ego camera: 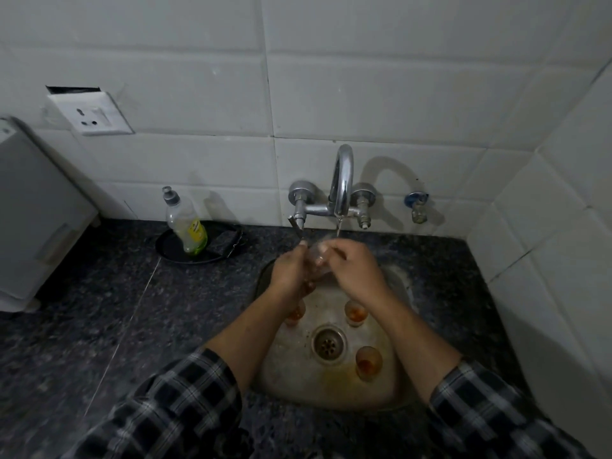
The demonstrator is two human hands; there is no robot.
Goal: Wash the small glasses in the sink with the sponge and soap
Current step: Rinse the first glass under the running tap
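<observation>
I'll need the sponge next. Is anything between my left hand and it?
Nothing visible: bare counter lies between the left hand, gripping a small glass, and the sponge on the tray; the soap bottle stands beyond it.

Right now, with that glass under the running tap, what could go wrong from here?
1. The held glass is wet under the tap, gripped between the left hand and right hand; it may slip and strike the standing glass below in the sink.
2. The sponge and soap bottle sit on a black plate left of the sink; reaching for them likely leaves a one-handed hold.
</observation>
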